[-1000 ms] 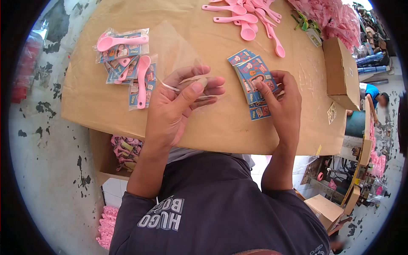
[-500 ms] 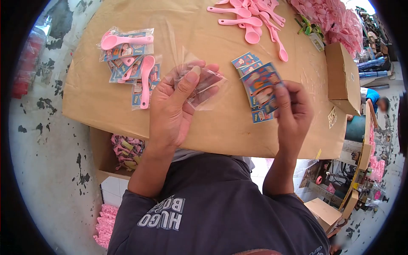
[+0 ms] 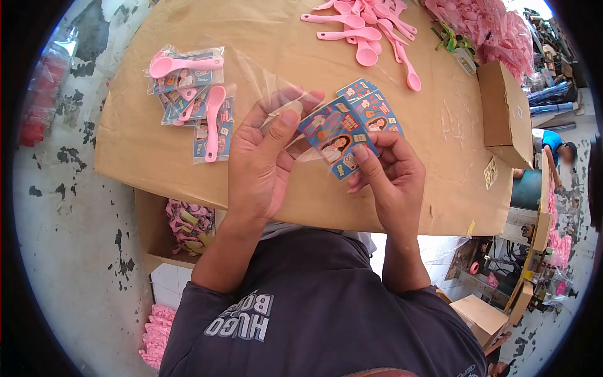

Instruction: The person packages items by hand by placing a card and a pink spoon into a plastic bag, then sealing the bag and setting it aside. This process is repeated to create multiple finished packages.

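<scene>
The left hand [image 3: 264, 157] is raised over the worktop [image 3: 144, 157], its thumb and fingers pinched together on the mouth of a clear plastic bag [image 3: 276, 94]; the bag's thin film stands up above the fingertips and is hard to trace against the brown surface. The right hand [image 3: 386, 179] is closed on a blue printed card [image 3: 333, 141], thumb on its lower edge and fingers behind, with the card's upper left end touching the bag's opening beside the left thumb. How far the card has entered the bag cannot be told.

Just beyond the card, a small stack of blue cards [image 3: 370, 103] of the same print lies flat on the worktop, partly hidden by the held one. To the left, well apart from the hands, sits a pile of filled bags [image 3: 191, 100], each showing a blue card and a pink spoon inside. At the far edge of the worktop a heap of loose pink spoons [image 3: 367, 31] lies with handles crossing. A cardboard box [image 3: 502, 107] stands at the right end of the worktop, and a bulky mass of pink items [image 3: 496, 25] rises behind it. Under the near left edge an open carton [image 3: 144, 226] holds more pink packets. Another person [image 3: 556, 147] in a blue top is at the far right.
</scene>
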Tool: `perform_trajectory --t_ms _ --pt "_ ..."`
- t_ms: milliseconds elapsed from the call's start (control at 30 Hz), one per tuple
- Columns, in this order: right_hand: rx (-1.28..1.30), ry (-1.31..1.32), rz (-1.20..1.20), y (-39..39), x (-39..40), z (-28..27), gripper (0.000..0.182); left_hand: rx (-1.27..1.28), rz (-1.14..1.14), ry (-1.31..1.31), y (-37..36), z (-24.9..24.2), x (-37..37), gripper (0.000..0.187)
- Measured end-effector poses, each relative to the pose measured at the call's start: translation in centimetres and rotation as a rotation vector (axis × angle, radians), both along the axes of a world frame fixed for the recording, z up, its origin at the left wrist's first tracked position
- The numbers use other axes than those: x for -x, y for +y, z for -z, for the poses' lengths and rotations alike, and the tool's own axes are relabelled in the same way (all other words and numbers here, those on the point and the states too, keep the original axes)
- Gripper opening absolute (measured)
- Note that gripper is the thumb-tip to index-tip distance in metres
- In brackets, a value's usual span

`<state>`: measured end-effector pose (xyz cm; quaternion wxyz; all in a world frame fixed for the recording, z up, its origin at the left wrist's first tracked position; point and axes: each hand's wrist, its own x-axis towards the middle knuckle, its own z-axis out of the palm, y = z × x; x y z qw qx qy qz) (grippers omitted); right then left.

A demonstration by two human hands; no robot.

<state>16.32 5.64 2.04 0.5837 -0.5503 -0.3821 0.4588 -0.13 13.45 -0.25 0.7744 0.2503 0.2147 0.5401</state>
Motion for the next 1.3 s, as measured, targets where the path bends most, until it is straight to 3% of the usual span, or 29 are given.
perform_trajectory --t_ms 233,1067,1300 --pt "0.089 -0.044 -0.146 -0.2 -0.6 0.0 0.017 -0.011 0.051 0.055 -0.2 -0.4 -0.4 0.033" --pt "-0.103 0.189 0.006 1.1 1.5 1.4 0.020 0.009 0.081 0.060 -1.8 -1.0 -2.3 0.033" --pt "-0.014 0.141 -0.142 0.6 1.4 1.6 0.022 -0.014 0.078 0.039 -1.3 -0.4 -1.9 0.033"
